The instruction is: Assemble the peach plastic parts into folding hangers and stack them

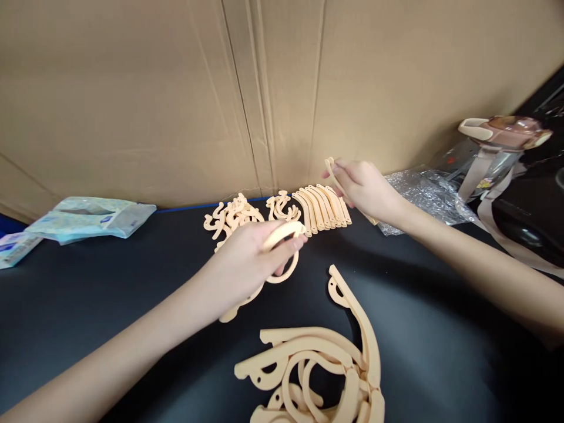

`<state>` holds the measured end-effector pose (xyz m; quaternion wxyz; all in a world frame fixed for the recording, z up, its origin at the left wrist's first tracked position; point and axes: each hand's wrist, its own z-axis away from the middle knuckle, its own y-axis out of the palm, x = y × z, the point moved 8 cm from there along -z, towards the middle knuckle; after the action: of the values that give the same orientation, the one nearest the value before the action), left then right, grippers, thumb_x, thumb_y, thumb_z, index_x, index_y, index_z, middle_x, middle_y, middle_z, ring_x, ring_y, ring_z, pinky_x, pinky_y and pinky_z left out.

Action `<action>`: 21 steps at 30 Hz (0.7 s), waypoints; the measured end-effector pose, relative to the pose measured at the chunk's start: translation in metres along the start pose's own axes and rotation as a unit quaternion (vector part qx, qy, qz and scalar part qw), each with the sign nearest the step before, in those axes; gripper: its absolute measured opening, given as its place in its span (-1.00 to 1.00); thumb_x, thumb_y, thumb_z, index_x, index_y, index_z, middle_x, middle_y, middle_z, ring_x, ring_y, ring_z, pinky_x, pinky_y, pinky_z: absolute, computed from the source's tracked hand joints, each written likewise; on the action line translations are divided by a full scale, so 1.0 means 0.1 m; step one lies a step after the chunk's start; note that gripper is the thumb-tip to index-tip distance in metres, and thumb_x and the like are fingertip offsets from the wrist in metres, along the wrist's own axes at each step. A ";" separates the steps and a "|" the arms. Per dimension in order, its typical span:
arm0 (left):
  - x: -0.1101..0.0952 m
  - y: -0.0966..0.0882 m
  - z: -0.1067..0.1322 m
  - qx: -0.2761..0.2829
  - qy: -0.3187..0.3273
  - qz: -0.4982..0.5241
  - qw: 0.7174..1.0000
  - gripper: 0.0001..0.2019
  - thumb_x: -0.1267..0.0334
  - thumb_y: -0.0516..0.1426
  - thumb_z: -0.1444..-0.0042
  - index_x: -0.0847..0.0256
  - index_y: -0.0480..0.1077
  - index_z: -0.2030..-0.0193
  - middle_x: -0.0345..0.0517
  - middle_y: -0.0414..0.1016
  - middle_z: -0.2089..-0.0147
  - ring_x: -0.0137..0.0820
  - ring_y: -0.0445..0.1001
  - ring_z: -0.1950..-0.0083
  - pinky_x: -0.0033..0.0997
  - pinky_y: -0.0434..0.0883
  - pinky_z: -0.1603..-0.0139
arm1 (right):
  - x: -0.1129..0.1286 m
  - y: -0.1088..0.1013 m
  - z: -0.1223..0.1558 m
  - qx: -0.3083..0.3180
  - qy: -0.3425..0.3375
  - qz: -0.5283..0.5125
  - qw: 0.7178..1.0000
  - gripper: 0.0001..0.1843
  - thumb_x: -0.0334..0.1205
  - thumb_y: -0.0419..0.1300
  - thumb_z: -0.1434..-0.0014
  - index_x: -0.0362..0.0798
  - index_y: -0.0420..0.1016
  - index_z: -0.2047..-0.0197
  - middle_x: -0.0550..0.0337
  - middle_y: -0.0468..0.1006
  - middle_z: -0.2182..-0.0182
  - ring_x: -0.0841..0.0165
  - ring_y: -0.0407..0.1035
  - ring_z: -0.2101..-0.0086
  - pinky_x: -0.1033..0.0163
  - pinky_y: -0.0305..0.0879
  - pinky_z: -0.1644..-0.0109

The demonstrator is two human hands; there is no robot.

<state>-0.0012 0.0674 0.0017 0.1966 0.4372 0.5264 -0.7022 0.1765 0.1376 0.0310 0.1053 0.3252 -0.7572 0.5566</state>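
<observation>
My left hand is closed on a peach plastic hanger part with a round loop, held above the middle of the table. My right hand pinches a slim curved hanger arm, raised over the right end of a row of similar curved arms. Left of that row lie a few small hooks and a larger heap of hooks. Part of another peach piece shows below my left wrist. In the foreground, several joined folding hanger pieces lie heaped together.
A black table runs back to a cardboard wall. Pale blue soft packs lie at the left. Crumpled clear plastic and a strapped bottle with a brown lid are on the right.
</observation>
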 end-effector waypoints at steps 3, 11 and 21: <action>0.04 -0.02 -0.04 0.028 -0.041 0.127 0.991 -0.71 -0.01 0.10 -0.18 0.16 0.48 0.30 -0.27 0.30 0.56 -0.51 0.20 0.53 -0.54 0.12 0.55 | -0.22 -0.04 -0.10 -0.007 0.039 -0.024 0.999 -0.63 -0.28 -0.10 -0.37 -0.09 0.42 0.40 0.32 0.23 0.65 0.44 0.11 0.61 0.25 0.06 0.43; 0.20 -0.05 -0.08 0.033 -0.131 0.233 0.963 -0.63 0.00 0.23 -0.07 0.22 0.30 0.55 -0.26 0.23 0.56 -0.60 0.05 0.60 -0.64 0.09 0.65 | -0.31 0.23 -0.16 0.028 0.035 -0.035 0.998 -0.76 -0.31 -0.01 -0.33 -0.13 0.49 0.17 0.17 0.55 0.38 0.43 0.27 0.52 0.27 0.15 0.40; 0.25 -0.11 -0.08 0.013 -0.138 0.247 0.959 -0.63 0.02 0.24 -0.05 0.24 0.31 0.55 -0.25 0.26 0.54 -0.61 0.11 0.59 -0.69 0.13 0.66 | -0.08 0.70 -0.36 0.053 -0.032 0.139 0.988 -0.69 -0.30 -0.01 -0.36 -0.19 0.34 -0.10 -0.08 0.60 0.17 0.17 0.49 0.21 0.18 0.27 0.18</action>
<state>-0.0194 0.0838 -0.0126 0.4283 0.4552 0.3606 -0.6923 0.1330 0.1847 -0.0143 -0.0152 0.2394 -0.7678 0.5941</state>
